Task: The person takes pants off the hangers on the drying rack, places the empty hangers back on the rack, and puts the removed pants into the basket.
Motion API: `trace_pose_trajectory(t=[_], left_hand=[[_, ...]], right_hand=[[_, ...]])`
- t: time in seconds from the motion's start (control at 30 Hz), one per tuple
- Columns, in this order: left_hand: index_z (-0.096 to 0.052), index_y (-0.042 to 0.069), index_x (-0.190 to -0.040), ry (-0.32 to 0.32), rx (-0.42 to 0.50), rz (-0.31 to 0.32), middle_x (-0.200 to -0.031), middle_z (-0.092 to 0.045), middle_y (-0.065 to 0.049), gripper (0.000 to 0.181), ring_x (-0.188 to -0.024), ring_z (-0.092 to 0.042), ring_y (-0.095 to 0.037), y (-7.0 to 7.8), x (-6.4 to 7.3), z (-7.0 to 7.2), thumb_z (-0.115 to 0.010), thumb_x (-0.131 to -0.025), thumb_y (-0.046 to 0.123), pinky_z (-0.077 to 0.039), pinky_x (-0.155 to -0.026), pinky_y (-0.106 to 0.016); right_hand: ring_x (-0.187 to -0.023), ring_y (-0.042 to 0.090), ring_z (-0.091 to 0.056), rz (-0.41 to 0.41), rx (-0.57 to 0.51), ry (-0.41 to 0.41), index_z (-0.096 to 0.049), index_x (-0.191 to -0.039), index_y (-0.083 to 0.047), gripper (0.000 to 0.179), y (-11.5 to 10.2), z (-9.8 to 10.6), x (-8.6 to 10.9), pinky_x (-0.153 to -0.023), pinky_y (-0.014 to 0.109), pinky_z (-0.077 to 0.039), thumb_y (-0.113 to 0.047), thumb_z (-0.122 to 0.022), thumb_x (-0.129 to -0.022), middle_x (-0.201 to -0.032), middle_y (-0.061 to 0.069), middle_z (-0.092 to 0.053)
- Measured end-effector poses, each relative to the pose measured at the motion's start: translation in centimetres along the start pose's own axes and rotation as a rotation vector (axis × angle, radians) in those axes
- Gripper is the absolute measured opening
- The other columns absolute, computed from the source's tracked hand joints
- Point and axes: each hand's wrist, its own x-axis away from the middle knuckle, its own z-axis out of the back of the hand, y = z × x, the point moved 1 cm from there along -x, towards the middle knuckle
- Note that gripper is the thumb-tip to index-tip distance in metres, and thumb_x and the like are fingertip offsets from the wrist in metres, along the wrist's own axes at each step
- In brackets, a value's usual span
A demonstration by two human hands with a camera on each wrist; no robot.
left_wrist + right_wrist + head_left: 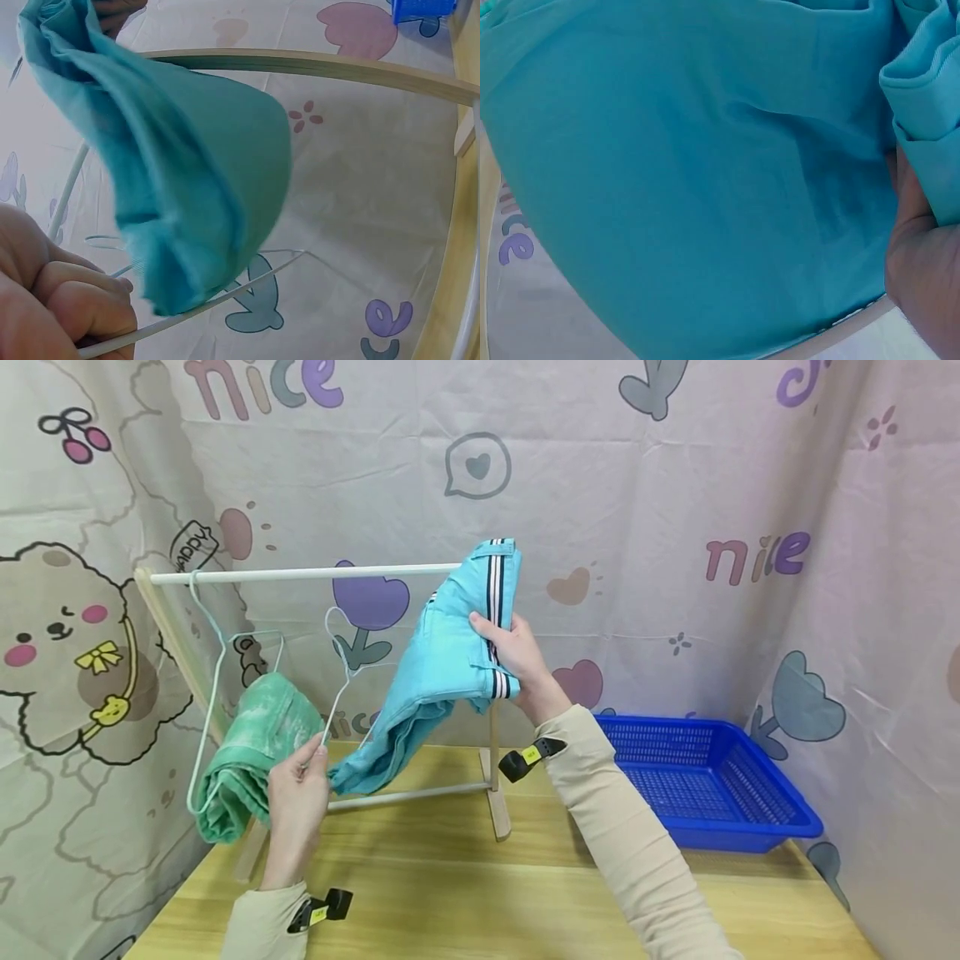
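A pair of light blue trousers [450, 652] with a black-and-white striped waistband hangs in front of the rack. My right hand [517, 652] grips them by the waistband, thumb on the near side. In the right wrist view the blue cloth [690, 187] fills most of the frame. My left hand [296, 802] pinches a white wire hanger [335, 703] near its lower corner, and its hook points up. From the left wrist view, the lower end of the folded trousers [187, 180] lies at the hanger's bar, partly hiding it.
Folded green trousers [262, 735] hang on another hanger [217, 681] at the left of the rack's white rail [300, 574]. A blue plastic basket [742, 839] stands on the wooden table [450, 893] at right. A printed curtain [600, 485] closes off the back and sides.
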Motion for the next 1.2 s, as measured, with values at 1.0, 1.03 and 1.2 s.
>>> trace_pose_trajectory(t=[1.0, 1.03, 1.2], left_hand=[[-0.053, 0.014, -0.142, 0.033, 0.03, -0.085, -0.147, -0.048, -0.011, 0.041, -0.077, -0.061, -0.011, 0.8, 0.4, 0.2, -0.045, -0.105, 0.03, -0.042, -0.053, -0.025], [-0.053, 0.014, -0.142, 0.033, 0.028, -0.09, -0.147, -0.048, -0.014, 0.041, -0.06, -0.052, -0.008, 0.8, 0.4, 0.2, -0.045, -0.105, 0.03, -0.035, -0.044, -0.025], [-0.053, 0.012, -0.142, 0.03, 0.033, -0.106, -0.144, -0.05, -0.02, 0.041, -0.042, -0.034, -0.005, 0.6, 0.3, 0.1, -0.045, -0.105, 0.03, -0.032, -0.039, -0.024]], right_hand=[[-0.083, 0.015, -0.066, 0.01, 0.73, -0.349, -0.059, -0.125, -0.001, 0.033, -1.1, 5.7, -1.7, -0.08, 0.028, -0.053, -0.019, -0.059, -0.098, -0.108, 0.018, -0.068], [-0.083, 0.015, -0.066, 0.007, 0.756, -0.372, -0.06, -0.125, -0.001, 0.032, -1.3, 6.0, -1.8, -0.079, 0.028, -0.054, -0.019, -0.06, -0.098, -0.108, 0.017, -0.069], [-0.082, 0.015, -0.069, 0.009, 0.839, -0.464, -0.064, -0.121, -0.005, 0.028, -2.1, 7.1, -1.8, -0.077, 0.028, -0.055, -0.02, -0.063, -0.097, -0.107, 0.012, -0.071]])
